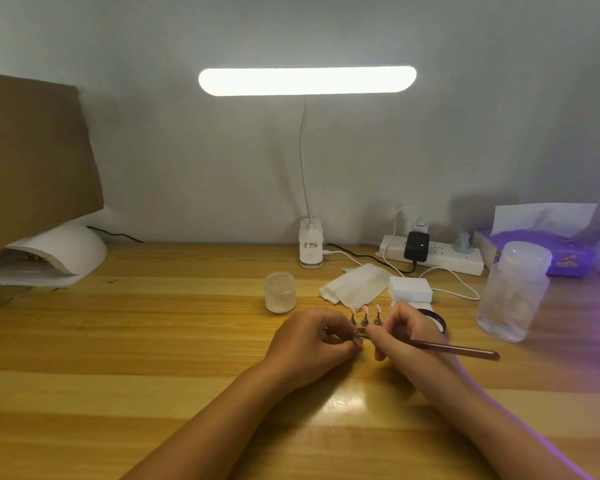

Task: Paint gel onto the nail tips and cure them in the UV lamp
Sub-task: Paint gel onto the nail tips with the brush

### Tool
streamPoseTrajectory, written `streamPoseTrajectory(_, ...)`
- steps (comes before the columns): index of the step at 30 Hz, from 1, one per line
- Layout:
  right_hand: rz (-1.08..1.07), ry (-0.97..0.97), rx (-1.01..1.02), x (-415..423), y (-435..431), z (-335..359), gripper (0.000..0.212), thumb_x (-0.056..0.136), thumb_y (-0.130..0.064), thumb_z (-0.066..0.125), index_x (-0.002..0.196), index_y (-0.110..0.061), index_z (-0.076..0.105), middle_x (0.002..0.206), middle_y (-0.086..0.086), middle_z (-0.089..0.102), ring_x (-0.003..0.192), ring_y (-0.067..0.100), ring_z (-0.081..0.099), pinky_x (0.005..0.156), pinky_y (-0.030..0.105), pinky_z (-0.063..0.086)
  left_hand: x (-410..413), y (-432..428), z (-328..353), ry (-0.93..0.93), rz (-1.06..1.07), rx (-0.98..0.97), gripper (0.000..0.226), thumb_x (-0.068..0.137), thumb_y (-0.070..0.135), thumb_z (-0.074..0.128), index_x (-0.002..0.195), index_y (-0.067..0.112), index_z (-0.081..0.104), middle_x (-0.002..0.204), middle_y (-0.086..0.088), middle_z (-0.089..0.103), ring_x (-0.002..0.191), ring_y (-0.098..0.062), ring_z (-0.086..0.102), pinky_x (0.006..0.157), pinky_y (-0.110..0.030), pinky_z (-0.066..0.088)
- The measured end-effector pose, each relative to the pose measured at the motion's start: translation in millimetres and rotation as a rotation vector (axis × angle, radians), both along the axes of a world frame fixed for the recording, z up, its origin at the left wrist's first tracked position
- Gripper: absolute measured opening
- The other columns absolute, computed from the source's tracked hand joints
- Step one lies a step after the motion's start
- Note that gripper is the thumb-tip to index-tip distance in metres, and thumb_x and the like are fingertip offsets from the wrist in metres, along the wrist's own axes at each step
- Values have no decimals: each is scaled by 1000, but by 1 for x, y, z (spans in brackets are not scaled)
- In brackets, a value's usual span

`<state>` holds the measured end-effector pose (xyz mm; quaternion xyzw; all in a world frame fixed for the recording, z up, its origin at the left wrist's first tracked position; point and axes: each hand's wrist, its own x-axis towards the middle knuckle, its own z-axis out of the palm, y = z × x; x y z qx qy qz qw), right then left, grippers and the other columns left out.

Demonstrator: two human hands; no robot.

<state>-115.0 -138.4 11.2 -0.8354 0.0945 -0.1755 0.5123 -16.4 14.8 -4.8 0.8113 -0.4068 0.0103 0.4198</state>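
Three nail tips [365, 310] stand on small holders on the wooden counter [153, 341]. Just in front of them the two hands meet. The right hand [407, 332] grips a gel brush [465, 350], handle pointing right. The left hand [312, 341], fingers curled, seems to pinch the brush's front end, though this is hard to see. Far left of the tips sits the white UV lamp [59, 254], and a small jar [280, 292] stands near their left.

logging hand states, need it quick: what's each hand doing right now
left hand: fingers curled, pinching what looks like the front end of the brush
right hand: gripping the brush handle like a pen
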Motion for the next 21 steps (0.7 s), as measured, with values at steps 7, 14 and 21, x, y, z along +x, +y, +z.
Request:
streamPoseTrajectory(7, -22, -109, 58, 0, -3, -2, 17, 85, -9, 68, 77, -6, 54, 57, -5, 53, 53, 5, 48, 51, 22, 40, -1, 1, -1, -18, 18, 16, 8, 81, 38, 75, 88, 34, 75, 87, 15, 67, 80, -2, 61, 67, -25, 52)
streamPoseTrajectory(14, -7, -77, -43, 1, -3, -4, 17, 80, -7, 68, 75, -10, 51, 65, 0, 51, 61, 11, 45, 57, 29, 39, -2, 1, 2, -13, 12, 38, 8, 81, 34, 76, 89, 36, 75, 91, 11, 67, 83, -4, 63, 69, -25, 51)
streamPoseTrajectory(21, -8, -92, 62, 3, -5, -6, 17, 87, -25, 68, 80, -15, 57, 63, -3, 61, 57, 3, 55, 53, 18, 44, -3, 2, 2, -10, 7, 34, 8, 82, 33, 76, 90, 35, 75, 90, 12, 66, 83, -3, 62, 69, -20, 48)
